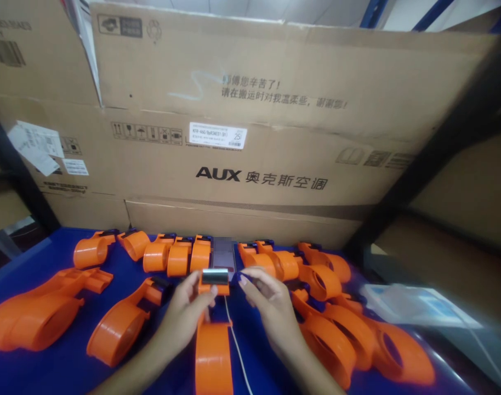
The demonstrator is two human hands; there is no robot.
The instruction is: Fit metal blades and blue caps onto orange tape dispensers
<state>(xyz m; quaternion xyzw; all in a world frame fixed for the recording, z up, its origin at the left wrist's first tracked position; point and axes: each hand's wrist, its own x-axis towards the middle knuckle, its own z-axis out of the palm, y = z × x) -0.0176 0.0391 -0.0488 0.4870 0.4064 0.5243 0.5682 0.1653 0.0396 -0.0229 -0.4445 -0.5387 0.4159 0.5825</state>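
My left hand (187,310) is closed around the head of an orange tape dispenser (213,356), at the lower middle of the view. A shiny metal strip with a fine-toothed edge (215,276) lies across that head, and the dispenser's round body hangs down toward me. Just to the right, my right hand (271,302) pinches a small dark blue piece (240,277) between thumb and fingertips. That piece is close beside the head; whether they touch, I cannot tell. Its far side is hidden by my fingers.
Several orange dispensers, many with dark blue ends, lie left (119,329) and right (328,340) on the blue tabletop (168,378). A flat grey object (223,251) and white cable (239,351) are in the middle. Behind stands printed cardboard (267,153); a clear plastic bag (419,304) lies right.
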